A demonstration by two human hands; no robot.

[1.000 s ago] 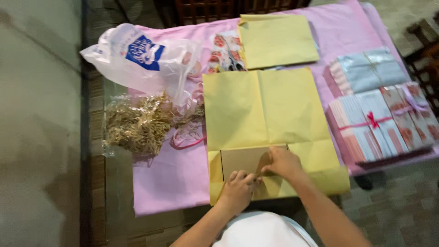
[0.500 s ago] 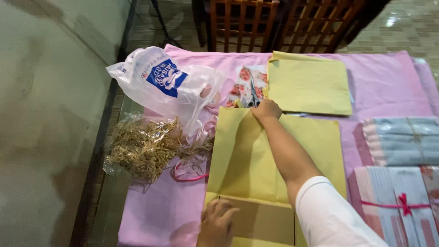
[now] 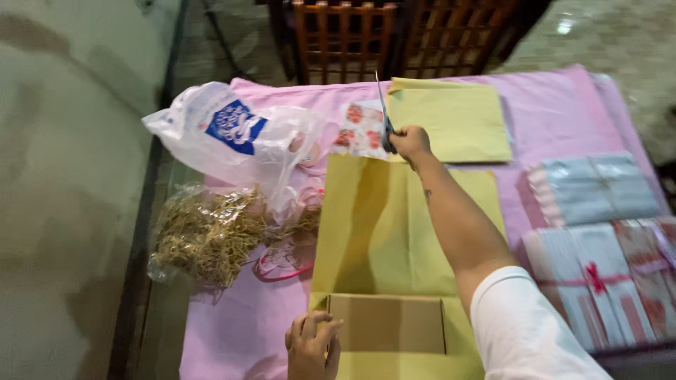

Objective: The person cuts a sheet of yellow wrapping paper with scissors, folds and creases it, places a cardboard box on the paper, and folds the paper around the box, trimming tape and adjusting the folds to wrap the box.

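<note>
While the left hand point(image 3: 310, 346) lies flat, fingers spread, on the near-left corner of the brown cardboard box point(image 3: 386, 324), the right hand point(image 3: 410, 143) is closed round the scissors point(image 3: 384, 116), blades pointing up, above the far edge of the yellow paper sheet point(image 3: 380, 232).

Box point(image 3: 386, 324) sits at the near edge on the big paper sheet point(image 3: 380, 225); a folded sheet point(image 3: 451, 119) lies behind it. Left on the surface point(image 3: 549, 112): plastic bag point(image 3: 225, 134), with straw bundle point(image 3: 211, 236) in front. Packet stacks point(image 3: 598, 232) lie right.
</note>
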